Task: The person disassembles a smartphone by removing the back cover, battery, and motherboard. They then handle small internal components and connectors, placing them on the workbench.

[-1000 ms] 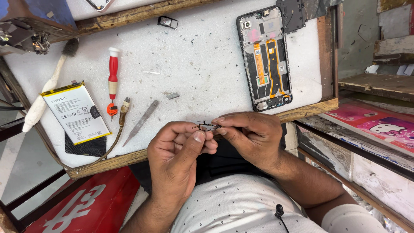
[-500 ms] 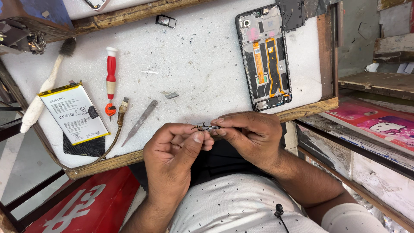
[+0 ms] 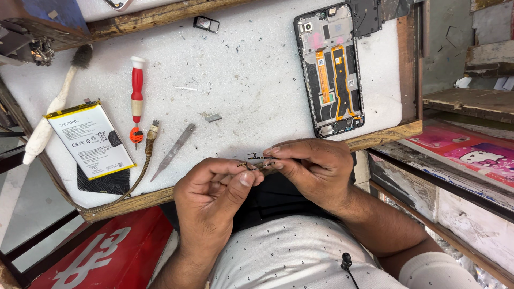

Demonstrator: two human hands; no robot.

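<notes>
Both hands meet over the near edge of a white work mat (image 3: 257, 69). My left hand (image 3: 214, 195) and my right hand (image 3: 313, 168) pinch the two ends of a small thin dark flex part (image 3: 261, 158) with tiny connectors, held just above the wooden table edge. An opened phone (image 3: 332, 69) lies face down at the back right of the mat, its orange ribbon cables and boards exposed. A white and yellow phone battery (image 3: 91, 140) lies at the left.
A red and white screwdriver (image 3: 137, 93), a metal pry tool (image 3: 172, 151), a braided cable (image 3: 140, 171), a white-handled brush (image 3: 51, 115) and a small metal scrap (image 3: 212, 118) lie on the mat. Wooden shelves (image 3: 466, 101) stand at the right, a red panel (image 3: 101, 254) below left.
The two hands have stayed together at the mat's near edge, shifting slightly; the small part between the fingers has turned a little. Nothing on the mat has moved.
</notes>
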